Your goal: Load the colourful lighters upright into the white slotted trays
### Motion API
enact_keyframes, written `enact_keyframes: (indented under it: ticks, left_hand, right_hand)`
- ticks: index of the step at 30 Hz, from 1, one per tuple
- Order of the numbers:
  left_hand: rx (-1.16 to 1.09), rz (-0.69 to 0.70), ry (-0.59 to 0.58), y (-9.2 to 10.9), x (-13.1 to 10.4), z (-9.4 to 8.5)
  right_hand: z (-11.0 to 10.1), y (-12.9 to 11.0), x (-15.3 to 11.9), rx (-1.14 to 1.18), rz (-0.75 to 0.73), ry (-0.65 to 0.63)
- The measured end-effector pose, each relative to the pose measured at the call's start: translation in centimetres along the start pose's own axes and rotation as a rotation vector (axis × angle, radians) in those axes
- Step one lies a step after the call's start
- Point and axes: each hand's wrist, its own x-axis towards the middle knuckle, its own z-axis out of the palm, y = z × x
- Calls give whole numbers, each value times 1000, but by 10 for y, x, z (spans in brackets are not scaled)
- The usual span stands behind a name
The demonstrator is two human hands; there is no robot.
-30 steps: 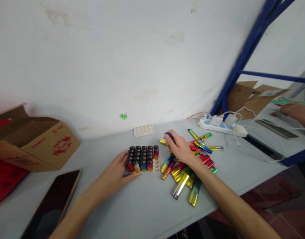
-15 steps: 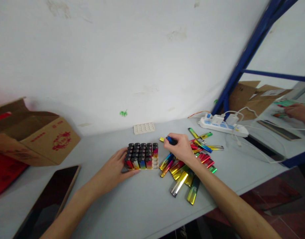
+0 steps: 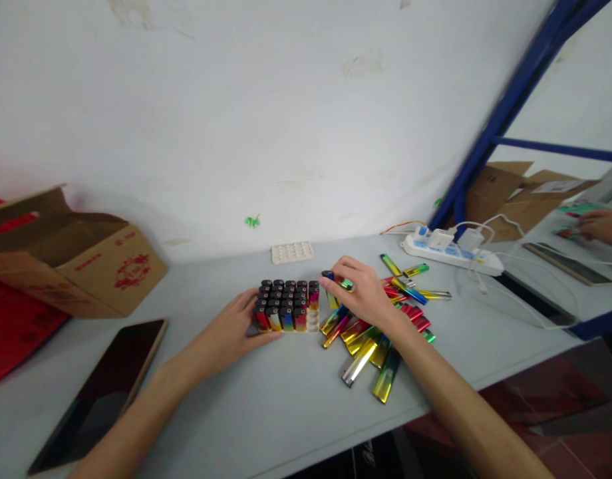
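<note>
Several lighters with black tops stand upright in rows in a white tray point(image 3: 312, 322), whose right-hand column shows bare slots toward the front. My left hand point(image 3: 231, 332) grips the tray's left side, thumb along the front and fingers behind. Just right of the tray, my right hand point(image 3: 360, 291) pinches a lighter point(image 3: 332, 299) held nearly upright, its dark top near the fingertips. A shiny green end of what looks like a second lighter point(image 3: 346, 285) shows within the same hand. Below and beside that hand lies a loose pile of shiny coloured lighters point(image 3: 360, 362).
A second white slotted tray point(image 3: 293, 252) lies near the wall. On the left are an open cardboard box point(image 3: 101, 276) and a dark tablet-like device point(image 3: 99, 396). A power strip point(image 3: 450, 255) with cables sits at the right, before a blue frame point(image 3: 485, 143); another hand point(image 3: 603, 225) shows beyond it.
My right hand has turned the lighter from lying flat to nearly upright, beside the tray's right edge. My left hand stays on the tray. The whole view has shifted slightly.
</note>
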Motion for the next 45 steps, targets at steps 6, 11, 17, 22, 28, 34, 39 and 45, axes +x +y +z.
enact_keyframes:
  ticks: [6,11,17,22,28,34,39,45]
  left_hand:
    - [-36,-11,-14,-2,1,1]
    - [-60,-19,4,1,2,1]
    - [-73,-8,-4,-4,1,4]
    - [-89,-1,-8,-6,1,5]
    - [-73,-26,1,0,2,2]
    - [-1,-27,-9,1,3,0]
    - [6,-45,-26,-4,3,1]
    - [9,-38,-21,-11,2,4]
  right_hand:
    - [-2,-6,-4,67,90,-155]
    - [-4,-6,-7,-18,71,-163]
    - [-5,-2,-9,-146,0,-246]
    - [0,0,-6,-180,-10,-391]
    - [4,-2,-1,-181,17,-454]
    - [12,-6,1,-275,141,-381]
    - [-17,13,1,-216,176,-266]
    - [-40,47,-2,-400,258,-161]
